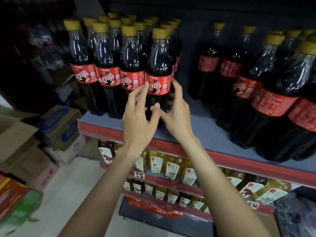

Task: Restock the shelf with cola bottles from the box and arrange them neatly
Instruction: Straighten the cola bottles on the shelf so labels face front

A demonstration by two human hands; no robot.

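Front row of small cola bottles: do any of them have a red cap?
No, all four bottles in the front row carry yellow caps; only their labels are red.

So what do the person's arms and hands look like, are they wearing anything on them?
Both forearms are bare all the way to the bottom of the picture, with no sleeves showing. The left hand and the right hand wear no gloves, and no rings, watch or bracelet show at the fingers or wrists. The fingers are slim, with short, unpainted nails.
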